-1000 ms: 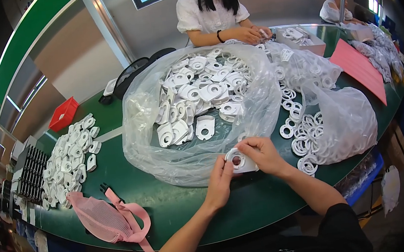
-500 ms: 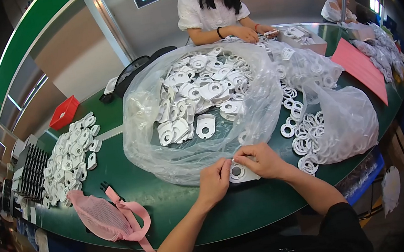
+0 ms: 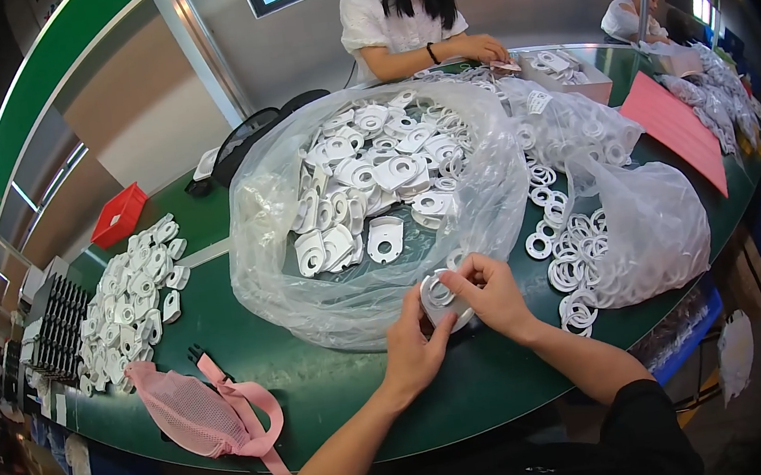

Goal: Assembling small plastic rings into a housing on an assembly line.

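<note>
Both my hands meet over the green table [image 3: 341, 387] just in front of a large clear plastic bag [image 3: 486, 178] full of white plastic parts [image 3: 374, 182]. My left hand [image 3: 416, 346] and my right hand [image 3: 490, 291] together grip one white plastic part with a round hole [image 3: 441, 294], held between the fingertips. Loose white rings [image 3: 571, 258] lie to the right of my right hand, beside a second clear bag [image 3: 657, 229].
A pile of white parts [image 3: 129, 299] lies at the left, next to a black tray [image 3: 57, 326]. A pink mesh pouch [image 3: 199, 413] lies at the near edge. A red bin [image 3: 118, 214] stands far left. A person in white [image 3: 402, 14] works across the table; red sheet [image 3: 677, 124] at right.
My hands have risen slightly with the white part and turned it between the fingers; the left hand has closed in nearer to the right.
</note>
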